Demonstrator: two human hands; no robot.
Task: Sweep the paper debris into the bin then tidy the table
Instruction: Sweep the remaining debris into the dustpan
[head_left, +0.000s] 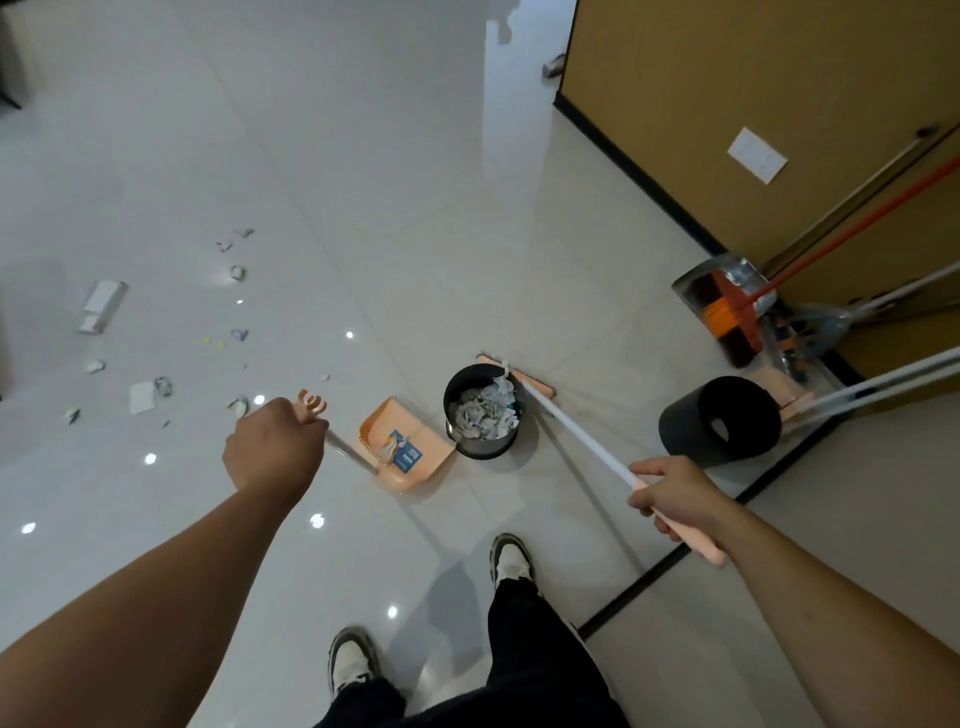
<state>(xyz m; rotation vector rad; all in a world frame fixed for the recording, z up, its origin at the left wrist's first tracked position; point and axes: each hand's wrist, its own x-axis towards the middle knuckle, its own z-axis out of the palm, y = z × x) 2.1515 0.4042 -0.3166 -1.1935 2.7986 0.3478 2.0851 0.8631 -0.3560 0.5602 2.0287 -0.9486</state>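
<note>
My left hand (274, 448) grips the top of the long handle of a peach dustpan (410, 448), which rests on the floor holding a blue card and a crumpled paper. My right hand (670, 498) holds the pink grip of a broom (566, 422) whose white shaft runs up to a peach head behind the bin. A black round bin (484, 437) full of crumpled paper stands between dustpan and broom head. Paper debris (143, 396) lies scattered on the white floor to the left.
A second black bin (691, 426) lies tipped to the right. Other brooms and a metal dustpan (727, 306) lean against the tan wall at the right. My two shoes (511, 562) stand on the floor below.
</note>
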